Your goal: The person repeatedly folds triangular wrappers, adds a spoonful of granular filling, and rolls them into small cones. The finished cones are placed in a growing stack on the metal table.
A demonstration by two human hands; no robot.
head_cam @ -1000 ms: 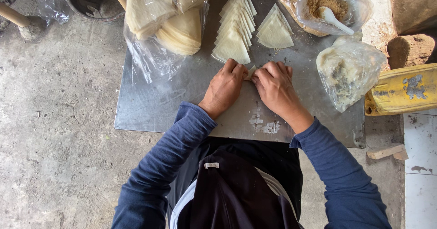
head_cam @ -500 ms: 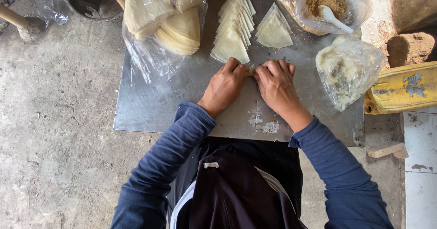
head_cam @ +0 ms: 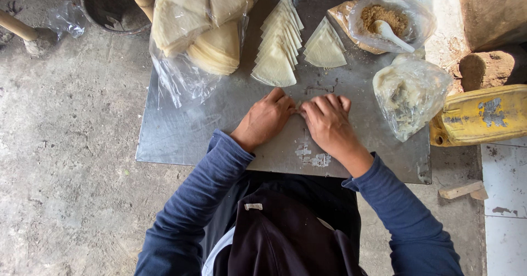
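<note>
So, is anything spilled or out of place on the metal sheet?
Only small things: whitish smears on the metal sheet below the right hand, and brown crumbs around the powder bag. The wrapper stacks lie tidy.

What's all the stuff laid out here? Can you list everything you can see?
Flat grey metal sheet: one, worktop on the ground.
Row of cream folded dough triangles: one overlapping row, top middle of the sheet.
Small stack of cream triangles: one, right of the row.
Clear plastic bag of round cream wrappers: one, top left of the sheet.
Bag of brown powder: one, top right, with a white spoon in it.
Clear bag of pale lumpy filling: one, right edge of the sheet.
Yellow plastic jerrycan: one, worn, on the ground at right.
Left hand: on the sheet centre, fingertips meeting the other hand.
Right hand: beside it, pressing something small, mostly hidden.
</note>
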